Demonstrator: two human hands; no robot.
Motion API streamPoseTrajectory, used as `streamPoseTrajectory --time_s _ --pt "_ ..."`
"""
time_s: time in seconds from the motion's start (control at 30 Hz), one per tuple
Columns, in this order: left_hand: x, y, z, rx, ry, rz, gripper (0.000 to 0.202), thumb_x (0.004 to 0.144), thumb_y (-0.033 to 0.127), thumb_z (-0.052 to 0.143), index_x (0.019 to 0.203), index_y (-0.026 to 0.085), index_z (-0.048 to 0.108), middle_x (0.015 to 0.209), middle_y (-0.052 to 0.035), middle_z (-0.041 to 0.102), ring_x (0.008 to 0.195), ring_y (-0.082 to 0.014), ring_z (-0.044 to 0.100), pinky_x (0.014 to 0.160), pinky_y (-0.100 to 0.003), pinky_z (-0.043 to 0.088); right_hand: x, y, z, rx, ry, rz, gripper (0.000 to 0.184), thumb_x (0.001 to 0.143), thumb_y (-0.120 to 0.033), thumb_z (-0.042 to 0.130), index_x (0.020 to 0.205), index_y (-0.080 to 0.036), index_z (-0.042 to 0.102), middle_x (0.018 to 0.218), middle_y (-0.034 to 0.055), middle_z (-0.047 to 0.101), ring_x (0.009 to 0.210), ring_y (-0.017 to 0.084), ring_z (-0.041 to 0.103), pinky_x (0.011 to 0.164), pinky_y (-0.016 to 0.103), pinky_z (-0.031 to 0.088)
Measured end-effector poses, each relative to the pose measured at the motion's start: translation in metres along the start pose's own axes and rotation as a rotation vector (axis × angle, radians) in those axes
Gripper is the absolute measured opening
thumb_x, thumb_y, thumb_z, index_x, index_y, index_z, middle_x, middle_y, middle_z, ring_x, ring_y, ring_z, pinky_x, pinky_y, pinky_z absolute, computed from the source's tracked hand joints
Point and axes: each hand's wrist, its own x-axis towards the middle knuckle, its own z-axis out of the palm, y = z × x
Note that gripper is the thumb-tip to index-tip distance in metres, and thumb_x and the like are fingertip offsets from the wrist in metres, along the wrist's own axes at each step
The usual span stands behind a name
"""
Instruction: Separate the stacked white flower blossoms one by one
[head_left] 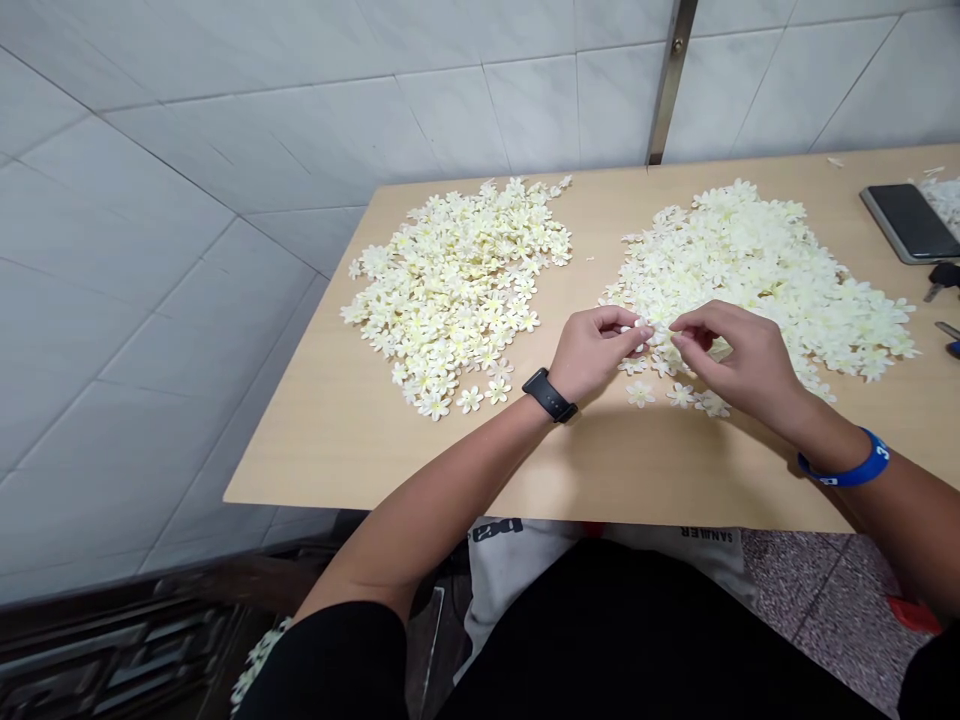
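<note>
My left hand (595, 349) pinches a small white artificial flower (643, 330) between thumb and fingertips. Close beside it on the right, my right hand (739, 358) has its thumb and forefinger drawn together near the flower; whatever lies between those fingertips is too small to make out. Both hands are over the near left edge of the right pile of flowers (780, 270), pale white with yellowish centres. A few loose flowers (680, 395) lie flat on the table below the hands.
Another pile of similar flowers (457, 280), yellower, spreads over the left of the wooden table (360, 460). At the far right lie a phone (911, 222), a key (943, 277) and part of a blue-handled tool (951, 338). A tiled wall (480, 110) stands behind.
</note>
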Motion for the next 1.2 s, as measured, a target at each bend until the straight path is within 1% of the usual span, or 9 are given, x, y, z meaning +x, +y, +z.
streamPoseTrajectory --time_s 0.17,0.3,0.5,0.57,0.7,0.83,0.9,1.0,1.2 --pt "-0.003 0.000 0.002 0.117 -0.017 0.051 0.030 0.072 0.037 0.085 0.076 0.012 0.068 0.065 -0.0019 0.068 0.061 -0.0100 0.064 0.060 -0.021 0.051 -0.001 -0.005 0.005 0.166 -0.013 0.102 0.010 0.090 -0.034 0.067 0.087 -0.024 0.071 0.078 0.0038 0.070 0.069 0.020 0.064 0.061 0.033 0.049" --pt "-0.003 -0.003 0.003 0.058 -0.069 -0.003 0.039 0.065 0.042 0.090 0.079 0.012 0.070 0.066 -0.0018 0.068 0.059 -0.0108 0.063 0.057 -0.023 0.054 0.000 -0.002 0.004 0.213 -0.013 0.173 0.012 0.090 -0.029 0.064 0.081 -0.024 0.068 0.077 0.0035 0.070 0.067 0.019 0.062 0.060 0.032 0.047" --pt "0.004 -0.008 0.000 -0.085 -0.019 -0.074 0.032 0.071 0.032 0.089 0.087 0.010 0.072 0.077 -0.0049 0.073 0.070 -0.0112 0.071 0.075 -0.026 0.060 0.003 0.008 -0.005 0.112 0.045 0.254 0.013 0.090 -0.025 0.059 0.078 -0.023 0.062 0.068 0.0017 0.063 0.060 0.018 0.055 0.057 0.032 0.041" --pt "0.005 -0.007 -0.002 -0.095 -0.004 -0.087 0.028 0.074 0.029 0.087 0.087 0.009 0.071 0.076 -0.0044 0.072 0.069 -0.0097 0.070 0.074 -0.025 0.060 0.005 0.014 -0.008 0.023 0.058 0.258 0.013 0.089 -0.023 0.057 0.076 -0.023 0.060 0.067 0.0018 0.061 0.060 0.018 0.053 0.058 0.033 0.040" --pt "0.003 -0.001 -0.002 -0.073 -0.013 -0.083 0.024 0.078 0.027 0.083 0.079 0.009 0.068 0.069 -0.0031 0.069 0.064 -0.0090 0.068 0.066 -0.021 0.057 0.006 0.026 -0.013 -0.190 0.030 0.216 0.018 0.090 -0.024 0.057 0.072 -0.023 0.060 0.069 0.0049 0.062 0.066 0.023 0.057 0.064 0.037 0.042" --pt "0.000 0.003 0.000 -0.054 -0.024 -0.084 0.024 0.079 0.026 0.083 0.078 0.009 0.066 0.068 -0.0026 0.069 0.064 -0.0097 0.069 0.064 -0.021 0.057 0.005 0.028 -0.012 -0.289 0.066 0.115 0.019 0.093 -0.021 0.052 0.098 -0.021 0.070 0.095 0.0115 0.072 0.081 0.027 0.064 0.073 0.040 0.047" --pt "-0.001 0.003 0.001 -0.038 -0.046 -0.076 0.025 0.079 0.027 0.083 0.077 0.009 0.066 0.068 -0.0030 0.069 0.062 -0.0091 0.068 0.063 -0.021 0.058 0.004 0.022 -0.010 -0.247 0.076 0.069 0.022 0.095 -0.022 0.051 0.105 -0.021 0.072 0.097 0.0116 0.073 0.079 0.025 0.064 0.073 0.039 0.049" --pt "-0.003 0.002 0.002 -0.017 -0.077 -0.062 0.029 0.076 0.031 0.085 0.077 0.009 0.066 0.069 -0.0037 0.070 0.062 -0.0093 0.067 0.064 -0.023 0.059 0.003 0.008 -0.005 -0.099 0.038 0.008 0.020 0.096 -0.025 0.054 0.094 -0.023 0.074 0.085 0.0070 0.073 0.075 0.022 0.065 0.070 0.037 0.050" --pt "-0.007 0.003 0.004 0.012 -0.094 -0.017 0.040 0.067 0.042 0.090 0.077 0.011 0.067 0.068 -0.0029 0.069 0.064 -0.0109 0.067 0.067 -0.025 0.058 0.000 -0.003 0.003 0.079 -0.003 -0.050 0.017 0.096 -0.026 0.059 0.092 -0.026 0.076 0.087 0.0054 0.077 0.079 0.023 0.070 0.072 0.037 0.054"
